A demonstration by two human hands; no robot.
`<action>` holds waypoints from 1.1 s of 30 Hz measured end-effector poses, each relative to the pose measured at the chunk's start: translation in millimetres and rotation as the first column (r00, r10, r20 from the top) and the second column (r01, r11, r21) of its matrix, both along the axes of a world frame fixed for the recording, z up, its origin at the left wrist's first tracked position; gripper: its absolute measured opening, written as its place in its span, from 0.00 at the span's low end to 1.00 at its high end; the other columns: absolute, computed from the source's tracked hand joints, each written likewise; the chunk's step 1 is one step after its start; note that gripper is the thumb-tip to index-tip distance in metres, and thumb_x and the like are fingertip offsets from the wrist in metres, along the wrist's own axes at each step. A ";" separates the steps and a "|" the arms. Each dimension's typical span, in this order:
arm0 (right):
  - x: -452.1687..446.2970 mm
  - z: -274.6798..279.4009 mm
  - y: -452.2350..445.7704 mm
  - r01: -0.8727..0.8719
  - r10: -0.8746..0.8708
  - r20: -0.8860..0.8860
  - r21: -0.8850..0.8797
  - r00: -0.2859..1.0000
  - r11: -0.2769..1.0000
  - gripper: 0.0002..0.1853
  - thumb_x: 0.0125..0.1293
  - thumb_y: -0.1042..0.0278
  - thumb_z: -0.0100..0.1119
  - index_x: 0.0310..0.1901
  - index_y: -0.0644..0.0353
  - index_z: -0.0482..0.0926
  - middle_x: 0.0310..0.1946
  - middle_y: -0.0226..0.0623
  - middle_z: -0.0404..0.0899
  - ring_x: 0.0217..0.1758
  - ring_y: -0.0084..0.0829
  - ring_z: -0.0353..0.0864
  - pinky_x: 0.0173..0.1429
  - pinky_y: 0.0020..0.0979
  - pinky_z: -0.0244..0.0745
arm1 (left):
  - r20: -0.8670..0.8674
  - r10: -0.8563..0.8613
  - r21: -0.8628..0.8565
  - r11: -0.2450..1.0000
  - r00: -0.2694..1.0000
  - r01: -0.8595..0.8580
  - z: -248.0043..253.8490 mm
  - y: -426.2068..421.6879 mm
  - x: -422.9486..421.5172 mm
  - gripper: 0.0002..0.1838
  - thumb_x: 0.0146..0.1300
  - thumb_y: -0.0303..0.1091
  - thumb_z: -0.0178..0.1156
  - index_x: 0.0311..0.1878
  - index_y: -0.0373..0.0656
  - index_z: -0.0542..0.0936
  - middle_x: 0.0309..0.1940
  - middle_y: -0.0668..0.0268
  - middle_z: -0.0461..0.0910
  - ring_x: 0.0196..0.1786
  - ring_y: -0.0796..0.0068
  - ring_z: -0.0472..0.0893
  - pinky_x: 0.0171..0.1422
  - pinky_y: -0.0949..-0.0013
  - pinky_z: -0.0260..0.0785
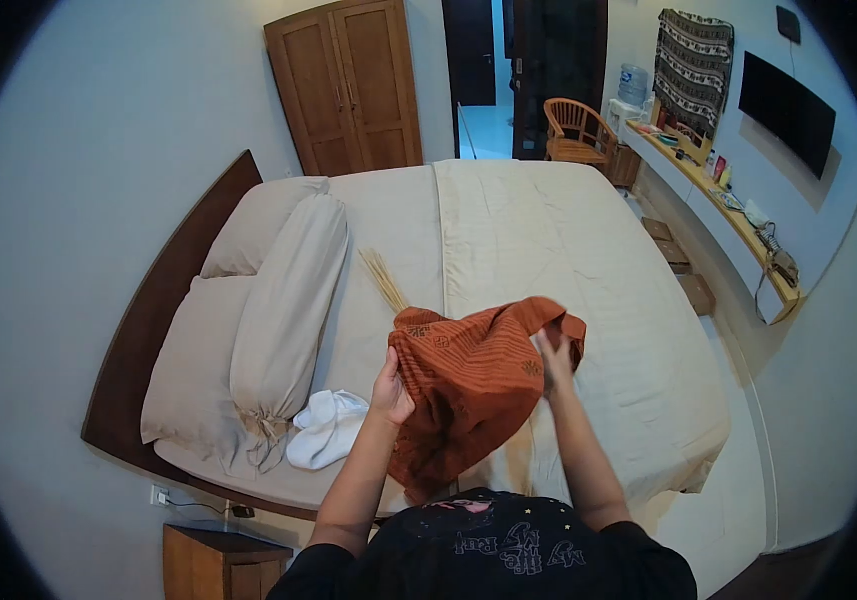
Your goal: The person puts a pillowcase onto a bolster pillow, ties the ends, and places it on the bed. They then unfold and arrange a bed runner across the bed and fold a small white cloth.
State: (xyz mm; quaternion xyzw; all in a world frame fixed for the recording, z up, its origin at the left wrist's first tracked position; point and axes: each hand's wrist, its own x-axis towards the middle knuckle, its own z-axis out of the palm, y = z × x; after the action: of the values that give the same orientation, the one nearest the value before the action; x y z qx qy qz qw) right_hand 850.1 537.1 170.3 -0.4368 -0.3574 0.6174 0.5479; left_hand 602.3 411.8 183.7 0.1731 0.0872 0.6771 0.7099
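An orange-brown patterned cloth (pixel 479 365) is held up over the near part of the bed, partly bunched and hanging down. My left hand (pixel 392 388) grips its left edge, with the fingers hidden behind the fabric. At the upper right of the cloth, my right hand (pixel 556 362) has its fingers closed on a fold. A bundle of thin straw-coloured sticks (pixel 382 281) lies on the bed and runs under the top left corner of the cloth. White cloth (pixel 325 430) lies crumpled to the left of my left hand.
The bed (pixel 529 225) carries pillows (pixel 194 365) and a long bolster (pixel 289 300) at the left. A wooden nightstand (pixel 229 560) stands at lower left. Beyond are a wardrobe (pixel 349 90), a chair (pixel 579 130) and a wall shelf (pixel 719 205) with small items.
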 end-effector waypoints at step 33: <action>46.3 29.6 -8.1 -0.205 0.214 -0.072 0.117 0.974 0.972 0.10 0.67 0.64 0.54 0.40 0.62 0.76 0.35 0.34 0.81 0.35 0.24 0.80 0.41 0.26 0.75 | -0.602 0.303 -0.017 0.920 0.739 -0.391 11.8 10.0 -8.8 0.07 0.63 0.28 0.57 0.43 0.38 0.77 0.37 0.66 0.80 0.39 0.78 0.79 0.47 0.75 0.71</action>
State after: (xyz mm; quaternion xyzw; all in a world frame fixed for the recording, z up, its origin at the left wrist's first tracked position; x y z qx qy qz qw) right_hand 896.5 529.0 199.9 -0.3398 -0.4111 0.6695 0.5170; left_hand 593.6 421.7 195.5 0.3037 0.3814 0.7021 0.5191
